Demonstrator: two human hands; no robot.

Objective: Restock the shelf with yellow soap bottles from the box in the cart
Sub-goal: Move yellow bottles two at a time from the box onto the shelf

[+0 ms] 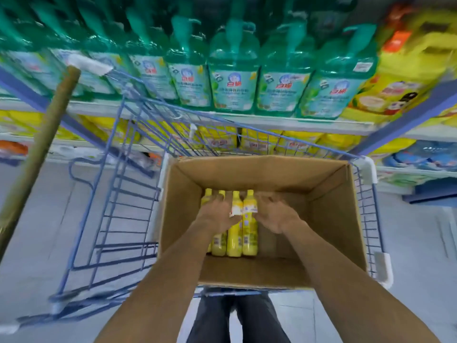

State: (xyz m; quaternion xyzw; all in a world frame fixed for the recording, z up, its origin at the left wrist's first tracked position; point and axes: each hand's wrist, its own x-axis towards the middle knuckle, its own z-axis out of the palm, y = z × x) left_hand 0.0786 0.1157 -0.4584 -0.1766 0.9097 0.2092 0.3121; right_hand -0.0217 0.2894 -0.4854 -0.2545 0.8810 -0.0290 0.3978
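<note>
Head view: four yellow soap bottles (249,233) lie side by side on the floor of the cardboard box (329,219), caps toward the shelf (296,123). The box sits in the blue cart (118,194), drawn up near the shelf, presumably to keep each carry short. The left hand (217,214) lies over the two left bottles, and the right hand (274,214) touches the rightmost bottle's side. With the blur, I cannot tell whether either hand is gripping.

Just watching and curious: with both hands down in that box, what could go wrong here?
Grabbing several yellow bottles at once, the left hand and right hand could lose one; they lie loose, side by side. The box is deep, so a bottle may catch its wall on the way out.
</note>
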